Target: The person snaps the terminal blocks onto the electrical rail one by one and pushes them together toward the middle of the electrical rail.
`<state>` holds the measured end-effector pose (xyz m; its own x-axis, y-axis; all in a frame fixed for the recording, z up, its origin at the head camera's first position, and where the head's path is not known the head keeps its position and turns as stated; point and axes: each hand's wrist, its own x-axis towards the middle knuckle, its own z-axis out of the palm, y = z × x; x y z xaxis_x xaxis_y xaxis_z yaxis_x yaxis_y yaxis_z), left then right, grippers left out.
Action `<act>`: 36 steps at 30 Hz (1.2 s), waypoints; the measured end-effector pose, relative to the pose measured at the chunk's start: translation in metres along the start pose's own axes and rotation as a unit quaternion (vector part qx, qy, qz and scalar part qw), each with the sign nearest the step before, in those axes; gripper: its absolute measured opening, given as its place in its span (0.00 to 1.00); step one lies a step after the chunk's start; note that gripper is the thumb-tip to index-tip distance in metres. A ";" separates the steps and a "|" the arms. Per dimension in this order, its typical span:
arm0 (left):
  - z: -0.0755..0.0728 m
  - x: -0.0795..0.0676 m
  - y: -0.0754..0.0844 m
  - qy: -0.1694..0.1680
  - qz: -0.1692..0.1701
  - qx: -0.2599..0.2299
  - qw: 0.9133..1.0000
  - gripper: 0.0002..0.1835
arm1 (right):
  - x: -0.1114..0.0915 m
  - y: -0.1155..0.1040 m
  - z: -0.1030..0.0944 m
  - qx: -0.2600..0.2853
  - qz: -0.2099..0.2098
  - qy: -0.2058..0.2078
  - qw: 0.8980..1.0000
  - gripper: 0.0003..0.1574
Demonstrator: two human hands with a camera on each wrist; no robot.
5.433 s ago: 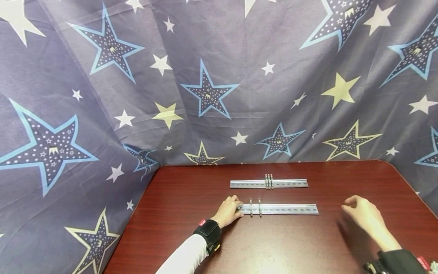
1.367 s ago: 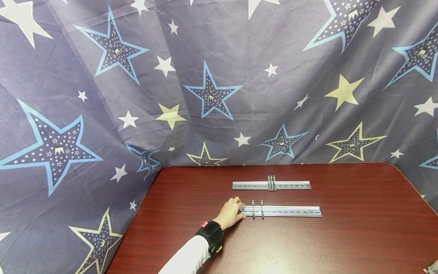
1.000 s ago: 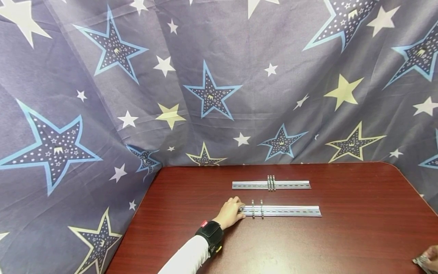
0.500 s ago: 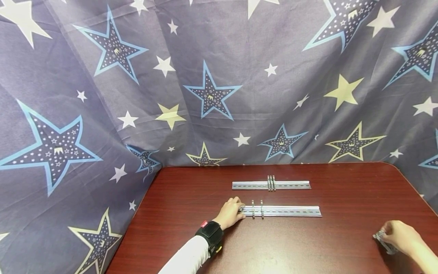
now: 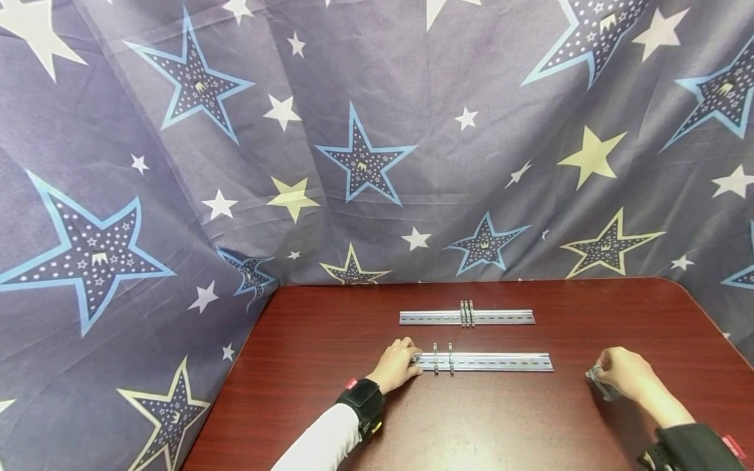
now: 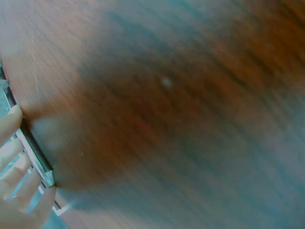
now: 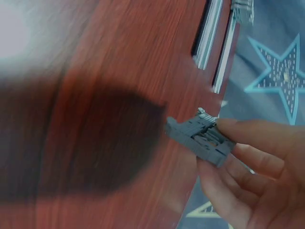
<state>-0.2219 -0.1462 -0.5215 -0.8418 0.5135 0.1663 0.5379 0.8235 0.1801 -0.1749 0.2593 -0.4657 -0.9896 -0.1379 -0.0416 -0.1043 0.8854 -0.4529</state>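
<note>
My left hand (image 5: 393, 367) grips the left end of the nearer slotted metal DIN rail (image 5: 501, 362), with the thumb at one edge and the fingers at the other. Two narrow terminal blocks (image 5: 450, 358) stand apart on this rail, close to that hand. In the left wrist view the fingers (image 6: 15, 174) lie across the rail end (image 6: 39, 157). Above the table, right of the rail, my right hand (image 5: 627, 374) pinches a grey terminal block (image 7: 202, 138) between thumb and fingers. Its slotted side shows in the right wrist view; the fingers cover its rear part.
Farther back lies a second DIN rail (image 5: 427, 318), roughly parallel to the first, with several terminal blocks (image 5: 467, 314) grouped near its middle. Both rails are on a red-brown wooden table (image 5: 330, 314). A star-patterned grey cloth (image 5: 436, 196) hangs behind and at the sides.
My right hand has come back into view from the lower right, carrying a terminal block, and has moved left toward the nearer rail. My left hand keeps its hold on the rail end.
</note>
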 end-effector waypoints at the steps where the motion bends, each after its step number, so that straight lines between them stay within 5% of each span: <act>1: 0.000 0.000 0.000 0.001 0.000 0.001 1.000 0.17 | 0.002 -0.003 0.001 0.002 -0.004 0.003 1.000 0.07; 24: 0.001 0.000 0.000 -0.001 0.001 0.005 1.000 0.17 | 0.045 -0.073 0.028 0.034 -0.036 0.042 0.998 0.07; 36: 0.002 0.000 -0.001 0.003 0.008 0.011 1.000 0.17 | 0.056 -0.101 0.042 0.045 -0.011 0.058 0.997 0.10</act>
<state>-0.2225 -0.1466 -0.5232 -0.8325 0.5257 0.1747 0.5506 0.8201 0.1561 -0.2155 0.1438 -0.4598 -0.9925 -0.1001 0.0697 -0.1218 0.8387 -0.5307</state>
